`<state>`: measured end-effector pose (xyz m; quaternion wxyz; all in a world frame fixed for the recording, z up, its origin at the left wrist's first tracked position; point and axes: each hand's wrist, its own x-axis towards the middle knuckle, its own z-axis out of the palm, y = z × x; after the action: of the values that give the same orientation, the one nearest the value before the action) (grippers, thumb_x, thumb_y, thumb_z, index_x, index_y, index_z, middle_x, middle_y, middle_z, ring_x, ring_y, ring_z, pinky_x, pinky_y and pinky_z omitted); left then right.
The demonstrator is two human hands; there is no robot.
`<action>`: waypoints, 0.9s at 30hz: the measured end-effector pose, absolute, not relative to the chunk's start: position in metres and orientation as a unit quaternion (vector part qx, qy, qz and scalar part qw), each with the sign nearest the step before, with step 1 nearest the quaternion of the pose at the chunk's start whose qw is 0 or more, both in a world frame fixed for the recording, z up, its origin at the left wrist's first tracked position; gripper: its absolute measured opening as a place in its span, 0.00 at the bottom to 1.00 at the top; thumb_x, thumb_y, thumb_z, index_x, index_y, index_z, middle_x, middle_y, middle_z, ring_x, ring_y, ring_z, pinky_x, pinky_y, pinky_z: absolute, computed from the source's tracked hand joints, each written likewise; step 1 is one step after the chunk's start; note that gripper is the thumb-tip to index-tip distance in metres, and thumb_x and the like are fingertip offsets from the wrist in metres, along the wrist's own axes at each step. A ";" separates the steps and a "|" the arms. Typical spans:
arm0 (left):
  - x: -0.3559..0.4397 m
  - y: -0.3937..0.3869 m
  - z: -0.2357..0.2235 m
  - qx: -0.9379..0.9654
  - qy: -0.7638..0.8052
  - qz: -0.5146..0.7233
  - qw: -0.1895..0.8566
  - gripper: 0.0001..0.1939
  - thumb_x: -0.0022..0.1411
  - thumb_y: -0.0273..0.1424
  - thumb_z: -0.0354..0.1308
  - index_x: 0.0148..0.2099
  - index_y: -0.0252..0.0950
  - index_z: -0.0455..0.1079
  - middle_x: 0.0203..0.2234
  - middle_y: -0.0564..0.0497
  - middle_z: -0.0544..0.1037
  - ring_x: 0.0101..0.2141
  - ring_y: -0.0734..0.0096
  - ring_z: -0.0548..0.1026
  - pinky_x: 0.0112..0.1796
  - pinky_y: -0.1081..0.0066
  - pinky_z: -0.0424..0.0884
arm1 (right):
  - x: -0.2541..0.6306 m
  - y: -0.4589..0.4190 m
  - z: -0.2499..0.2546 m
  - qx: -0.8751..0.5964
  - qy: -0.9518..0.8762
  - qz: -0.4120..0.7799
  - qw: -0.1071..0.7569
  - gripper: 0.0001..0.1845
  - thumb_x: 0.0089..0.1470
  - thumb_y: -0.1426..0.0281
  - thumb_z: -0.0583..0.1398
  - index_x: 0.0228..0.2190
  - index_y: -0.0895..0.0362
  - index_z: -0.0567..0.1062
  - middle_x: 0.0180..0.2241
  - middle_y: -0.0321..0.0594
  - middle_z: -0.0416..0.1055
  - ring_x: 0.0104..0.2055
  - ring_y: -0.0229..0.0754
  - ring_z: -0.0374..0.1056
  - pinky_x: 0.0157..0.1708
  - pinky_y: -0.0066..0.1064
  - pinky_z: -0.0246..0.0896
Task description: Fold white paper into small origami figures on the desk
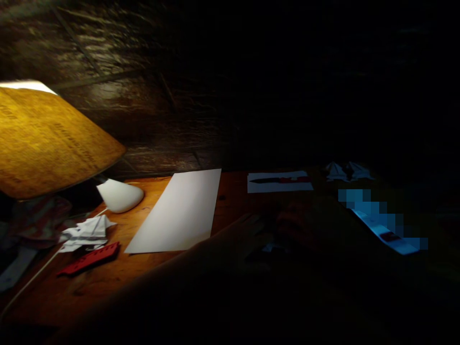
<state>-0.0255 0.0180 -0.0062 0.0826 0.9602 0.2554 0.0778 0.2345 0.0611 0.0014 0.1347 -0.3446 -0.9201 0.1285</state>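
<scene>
My left forearm reaches up from the lower left as a dark shape, ending in my left hand (253,227), almost lost in shadow. Close beside it on the right is my right hand (296,221), faintly reddish, its fingers looking curled. Just below and between the hands shows a small pale bluish piece (276,247), perhaps paper; the darkness hides its full shape and which fingers touch it. Beyond the hands, a knife (266,180) with a red handle lies on a small white sheet (280,188). A large white sheet of paper (176,215) lies left of them, partly behind my forearm.
A lamp with a glowing yellow shade (53,139) and white base (122,195) stands left on the wooden table (134,263). Near it lie folded white paper (89,232) and a red notched strip (91,258). Right are folded papers (336,171) and a lit screen (381,230).
</scene>
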 end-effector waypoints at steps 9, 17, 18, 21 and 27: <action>-0.030 0.022 -0.009 0.958 0.265 0.086 0.069 0.36 0.67 0.54 0.60 0.69 0.44 0.63 0.65 0.36 0.64 0.64 0.43 0.64 0.61 0.45 0.65 | 0.243 0.064 -0.019 -0.237 -0.937 0.162 0.201 0.10 0.63 0.69 0.63 0.45 0.53 0.81 0.48 0.45 0.77 0.50 0.49 0.72 0.47 0.43 0.67; -0.028 0.020 -0.001 0.953 0.291 0.070 0.041 0.28 0.69 0.54 0.57 0.63 0.46 0.70 0.55 0.41 0.69 0.53 0.48 0.70 0.51 0.50 0.68 | 0.242 0.055 -0.003 -0.213 -0.953 0.110 0.187 0.24 0.59 0.51 0.66 0.50 0.54 0.81 0.52 0.47 0.79 0.56 0.56 0.70 0.55 0.53 0.61; -0.028 0.018 0.000 0.953 0.295 0.067 0.030 0.28 0.69 0.54 0.56 0.62 0.45 0.70 0.54 0.41 0.69 0.52 0.48 0.70 0.50 0.51 0.68 | 0.243 0.054 -0.002 -0.210 -0.954 0.100 0.188 0.29 0.58 0.48 0.66 0.52 0.55 0.81 0.53 0.48 0.79 0.57 0.57 0.70 0.56 0.54 0.60; -0.027 0.015 0.002 0.950 0.305 0.061 -0.005 0.29 0.69 0.54 0.56 0.62 0.41 0.69 0.50 0.40 0.71 0.49 0.49 0.70 0.47 0.52 0.68 | 0.245 0.054 -0.002 -0.205 -0.958 0.063 0.189 0.32 0.58 0.47 0.65 0.54 0.56 0.79 0.54 0.50 0.78 0.57 0.57 0.69 0.56 0.56 0.60; -0.024 0.009 0.007 0.949 0.302 0.091 -0.007 0.23 0.71 0.45 0.57 0.57 0.32 0.69 0.45 0.41 0.74 0.46 0.52 0.71 0.45 0.56 0.70 | 0.250 0.061 -0.002 -0.230 -0.955 0.031 0.186 0.14 0.62 0.66 0.65 0.50 0.46 0.82 0.56 0.42 0.76 0.57 0.54 0.68 0.53 0.50 0.62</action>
<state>-0.0235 0.0086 0.0070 -0.0075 0.9489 0.3019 0.0913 0.2496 0.0609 -0.0023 0.1864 -0.2298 -0.9547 0.0314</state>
